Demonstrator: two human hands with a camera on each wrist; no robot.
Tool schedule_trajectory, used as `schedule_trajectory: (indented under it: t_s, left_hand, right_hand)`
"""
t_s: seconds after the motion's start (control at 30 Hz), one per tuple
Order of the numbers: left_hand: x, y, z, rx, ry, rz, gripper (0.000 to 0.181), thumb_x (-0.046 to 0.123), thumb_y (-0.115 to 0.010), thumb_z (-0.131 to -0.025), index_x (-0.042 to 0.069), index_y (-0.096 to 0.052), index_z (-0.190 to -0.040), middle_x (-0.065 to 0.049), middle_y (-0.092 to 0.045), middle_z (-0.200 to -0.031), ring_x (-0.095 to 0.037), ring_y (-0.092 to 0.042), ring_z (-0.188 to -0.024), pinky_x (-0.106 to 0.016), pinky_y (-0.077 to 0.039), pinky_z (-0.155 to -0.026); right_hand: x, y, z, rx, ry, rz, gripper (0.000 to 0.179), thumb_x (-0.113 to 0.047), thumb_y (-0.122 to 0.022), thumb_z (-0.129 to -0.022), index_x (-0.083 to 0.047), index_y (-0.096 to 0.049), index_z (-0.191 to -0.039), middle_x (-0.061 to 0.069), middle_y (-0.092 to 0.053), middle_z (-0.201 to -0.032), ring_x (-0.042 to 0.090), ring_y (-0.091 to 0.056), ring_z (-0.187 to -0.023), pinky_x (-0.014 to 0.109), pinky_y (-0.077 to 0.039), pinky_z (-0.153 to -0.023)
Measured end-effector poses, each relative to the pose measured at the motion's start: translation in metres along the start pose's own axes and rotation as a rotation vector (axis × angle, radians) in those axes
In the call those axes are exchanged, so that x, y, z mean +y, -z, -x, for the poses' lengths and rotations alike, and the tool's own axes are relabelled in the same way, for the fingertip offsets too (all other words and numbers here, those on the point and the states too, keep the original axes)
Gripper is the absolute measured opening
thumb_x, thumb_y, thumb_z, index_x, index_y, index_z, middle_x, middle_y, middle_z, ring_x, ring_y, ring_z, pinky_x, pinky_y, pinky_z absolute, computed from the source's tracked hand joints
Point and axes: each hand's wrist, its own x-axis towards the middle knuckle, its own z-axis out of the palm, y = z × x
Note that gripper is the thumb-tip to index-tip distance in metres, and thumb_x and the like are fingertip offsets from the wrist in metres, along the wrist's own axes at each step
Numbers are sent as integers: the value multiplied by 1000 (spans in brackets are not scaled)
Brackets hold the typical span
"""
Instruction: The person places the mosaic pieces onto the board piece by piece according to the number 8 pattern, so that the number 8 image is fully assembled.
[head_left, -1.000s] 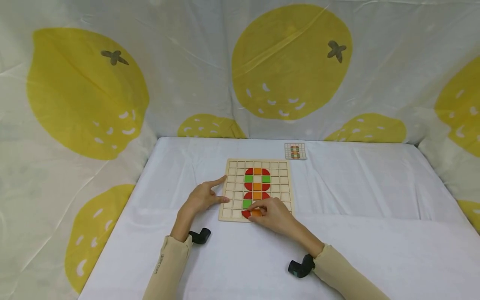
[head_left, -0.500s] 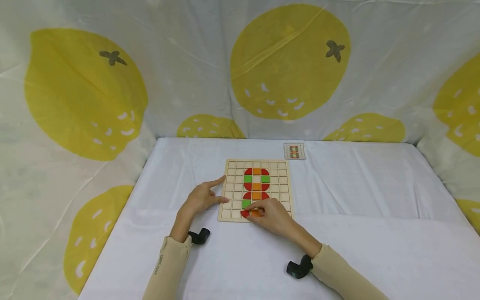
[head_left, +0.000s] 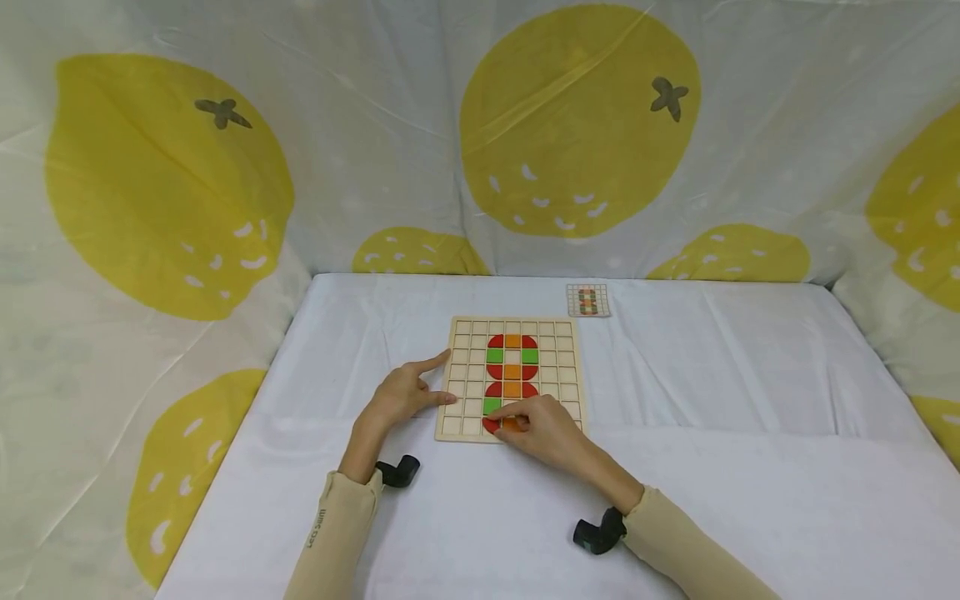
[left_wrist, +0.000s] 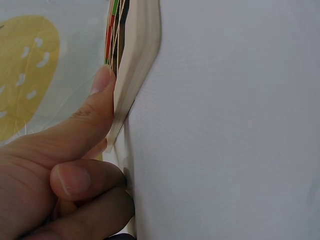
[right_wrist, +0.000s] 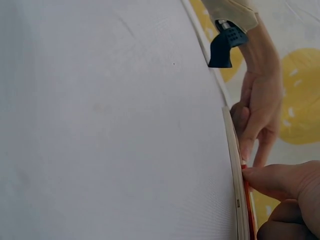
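Note:
In the head view, a square wooden grid board [head_left: 459, 383] lies on the table with red, orange and green tiles forming a figure like an 8. My left hand [head_left: 401, 394] steadies its left side, thumb on the rim and index finger extended along the edge, the other fingers folded. My right hand [head_left: 551, 431] holds a red rounded tile [head_left: 490, 425] between thumb and index finger at the bottom row, beside an orange tile [head_left: 513, 425]. In the right wrist view my thumb [right_wrist: 272, 180] presses at the red tile's edge. The right hand hides some lower cells.
A small pattern card [head_left: 588, 301] printed with a similar coloured figure lies behind the board to the right. White cloth covers the table [head_left: 712, 358]. Lemon-printed fabric [head_left: 585, 125] rises behind and at the sides. Each wrist carries a black device [head_left: 598, 533].
The red tile has gone from tilted in my right fingers to lying flatter in the bottom-row cell. My left hand has stayed at the board's edge.

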Motion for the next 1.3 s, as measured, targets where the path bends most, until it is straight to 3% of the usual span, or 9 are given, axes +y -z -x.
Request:
schedule_trajectory:
  t_s: [0.43,0.67,1.3]
  left_hand:
    - [1,2,1,0,0,0,88,37,-84,-85,29,-39,-160,3,-43,-55,-11,-34,-54,-27,-30,-54]
    - [2,2,0,-3,-4,13,87,37,-84,-85,28,-40,-160,3,-42,-55,-11,-34,-54,-27,-30,-53]
    - [0,1,1,-4,-9,6,88,36,-85,-85,27,-40,-160,3,-41,-55,-11,-34,-54,-27,-31,-55]
  right_hand:
    - [0,2,-1,-43,-8,45,21,-21,-79,-92,-20,-82,-113,-13,-35,-55,1,-32,-52,19,-23,-51]
    - [-3,5,-1,-23,-11,87,19,-20,-79,-91,-19,-83,-110,-11,-38,-54,4,-34,-51,19,-23,-50]
    - [5,5,2,21,-60,-7,16,-20,-83,-88,-16,-85,-103,-10,-36,-54,3,-33,-52,19,-21,-51]
